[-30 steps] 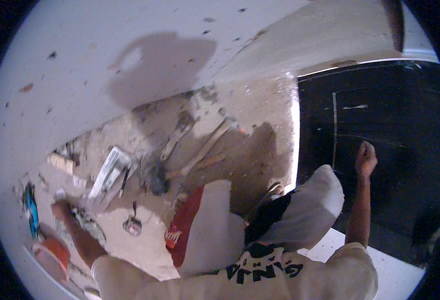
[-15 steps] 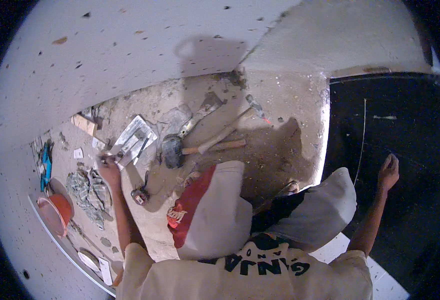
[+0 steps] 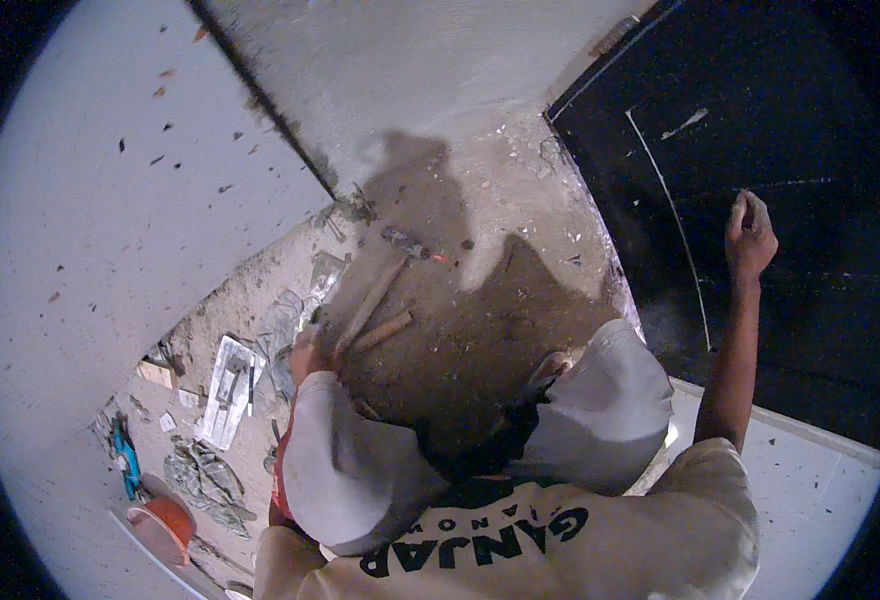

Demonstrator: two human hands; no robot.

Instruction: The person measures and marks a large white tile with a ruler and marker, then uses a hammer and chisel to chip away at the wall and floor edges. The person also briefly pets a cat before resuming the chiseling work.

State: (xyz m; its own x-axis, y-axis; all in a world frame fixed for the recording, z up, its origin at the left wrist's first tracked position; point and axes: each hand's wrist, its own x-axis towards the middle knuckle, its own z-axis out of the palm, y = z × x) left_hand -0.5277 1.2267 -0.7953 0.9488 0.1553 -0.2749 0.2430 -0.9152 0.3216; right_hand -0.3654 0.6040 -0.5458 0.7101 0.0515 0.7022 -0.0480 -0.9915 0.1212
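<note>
My left hand [image 3: 312, 354] reaches past my left knee to the tools on the dusty floor. It is beside the scraper [image 3: 328, 272] and the wooden handles of a hammer [image 3: 372, 305] and a mallet [image 3: 384, 330]. Its fingers are blurred and partly hidden, and the mallet's head is out of sight behind the hand and knee. Up at the right, my right hand [image 3: 750, 238] is in front of a black panel [image 3: 800, 310]. Its fingers are curled with the tips together; anything between them is too small to make out.
A steel plastering trowel [image 3: 228, 395], a crumpled cloth [image 3: 205, 480], an orange bowl [image 3: 167, 525] and a blue-handled tool [image 3: 125, 455] lie on the left. A speckled white slab [image 3: 140, 190] slants along the far left. Rough plaster wall [image 3: 400, 70] rises ahead.
My view has turned to the right. My left hand has left the trowel area for the scraper and wooden handles. The right hand sits higher against the black panel, fingers still curled.
</note>
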